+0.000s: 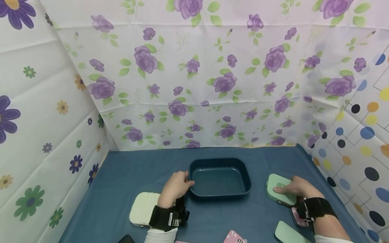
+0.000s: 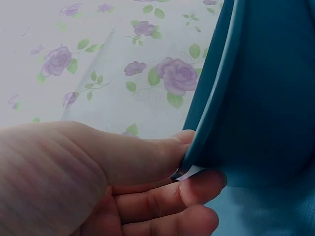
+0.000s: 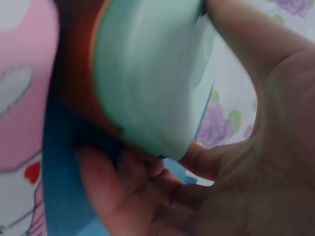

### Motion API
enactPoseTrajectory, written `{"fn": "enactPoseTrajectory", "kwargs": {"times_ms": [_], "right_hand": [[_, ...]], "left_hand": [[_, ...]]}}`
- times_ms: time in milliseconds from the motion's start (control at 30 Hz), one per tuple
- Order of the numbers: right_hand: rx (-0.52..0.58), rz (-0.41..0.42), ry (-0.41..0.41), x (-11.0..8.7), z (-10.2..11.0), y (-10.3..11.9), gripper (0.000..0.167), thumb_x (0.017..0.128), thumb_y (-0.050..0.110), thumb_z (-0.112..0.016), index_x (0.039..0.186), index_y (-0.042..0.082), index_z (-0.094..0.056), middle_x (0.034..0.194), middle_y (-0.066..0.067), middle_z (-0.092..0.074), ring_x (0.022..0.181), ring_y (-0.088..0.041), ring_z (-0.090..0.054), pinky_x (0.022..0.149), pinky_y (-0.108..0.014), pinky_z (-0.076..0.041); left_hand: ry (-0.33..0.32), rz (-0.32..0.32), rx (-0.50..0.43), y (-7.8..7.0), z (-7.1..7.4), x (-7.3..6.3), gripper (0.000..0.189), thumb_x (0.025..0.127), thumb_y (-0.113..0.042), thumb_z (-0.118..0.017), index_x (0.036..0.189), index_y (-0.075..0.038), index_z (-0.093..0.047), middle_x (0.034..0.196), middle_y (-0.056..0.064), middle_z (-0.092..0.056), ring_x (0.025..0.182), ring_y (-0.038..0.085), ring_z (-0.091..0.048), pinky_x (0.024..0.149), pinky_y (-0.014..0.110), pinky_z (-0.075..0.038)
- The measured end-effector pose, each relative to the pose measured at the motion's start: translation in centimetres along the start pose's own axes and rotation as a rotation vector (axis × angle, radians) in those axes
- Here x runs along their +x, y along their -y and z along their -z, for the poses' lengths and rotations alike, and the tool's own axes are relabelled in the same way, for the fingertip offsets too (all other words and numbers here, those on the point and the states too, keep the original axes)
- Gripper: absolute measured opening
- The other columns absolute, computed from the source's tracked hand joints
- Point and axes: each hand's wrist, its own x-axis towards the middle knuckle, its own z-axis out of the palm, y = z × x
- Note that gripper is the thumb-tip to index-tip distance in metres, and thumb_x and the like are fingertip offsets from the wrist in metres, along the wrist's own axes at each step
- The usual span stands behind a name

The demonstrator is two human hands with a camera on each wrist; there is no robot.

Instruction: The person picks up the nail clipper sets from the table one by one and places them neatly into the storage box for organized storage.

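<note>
Head view: nearest, along the near side of the counter [image 1: 146, 172], three things are cut off by the picture's lower border: one black object [image 1: 126, 239] toward the left edge, one pink sliver [image 1: 181, 241] and one pink patterned piece [image 1: 233, 237] about midway. Toward the near right corner, one green slab [image 1: 290, 233] is seen, also cut off; just beyond it, a second pink patterned piece [image 1: 299, 218] is partly covered by the right wrist's black strap [image 1: 319, 206].

Farther in, near the right edge, one mint-green case [image 1: 277, 181] is held by the right hand [image 1: 299, 189]. Its grip is spread about as wide as the case, the thumb laid over the top and the fingers curled at the side and below; whether the counter is touched by the case cannot be told.

Toward the left edge, one pale green case [image 1: 143, 206] is partly hidden by the left wrist. The left hand's grip [image 1: 176, 185] is nearly closed, the left rim of one dark blue tray [image 1: 220, 180] being pinched between thumb and fingers. The tray is set centrally, close to the far edge. Beyond that edge, one rose-printed sheet [image 1: 194, 84] is hung.
</note>
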Motion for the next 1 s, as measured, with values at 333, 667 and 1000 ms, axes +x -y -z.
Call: {"fn": "enactPoseTrajectory", "kwargs": {"times_ms": [333,667,1000], "right_hand": [[-0.023,0.029,0.059,0.38,0.28,-0.23,0.134,0.081,0.071,-0.084,0.143,-0.033,-0.028,0.141,-0.054,-0.037,0.12,-0.055,-0.051,0.104,-0.064,-0.046],[-0.095,0.021,0.049,0.25,0.39,0.21,0.121,0.078,0.076,-0.083,0.127,-0.03,-0.049,0.108,-0.029,-0.06,0.095,-0.036,-0.056,0.086,-0.046,-0.049],[-0.113,0.074,0.063,0.76,0.2,-0.47,0.129,0.082,0.077,-0.079,0.139,-0.031,-0.037,0.133,-0.05,-0.047,0.122,-0.059,-0.055,0.096,-0.063,-0.05]], "left_hand": [[0.011,0.031,-0.012,0.02,-0.02,-0.05,0.056,0.107,-0.018,-0.069,0.154,0.006,-0.052,0.059,0.001,-0.037,0.052,0.017,-0.024,0.055,0.035,-0.024],[-0.002,0.032,-0.01,-0.09,0.11,-0.02,0.054,0.106,-0.016,-0.071,0.152,0.006,-0.055,0.06,0.004,-0.043,0.051,0.017,-0.024,0.055,0.035,-0.023],[-0.013,0.032,-0.015,0.14,-0.09,-0.07,0.055,0.106,-0.018,-0.071,0.153,0.005,-0.054,0.059,0.0,-0.037,0.051,0.016,-0.023,0.055,0.035,-0.022]]}}
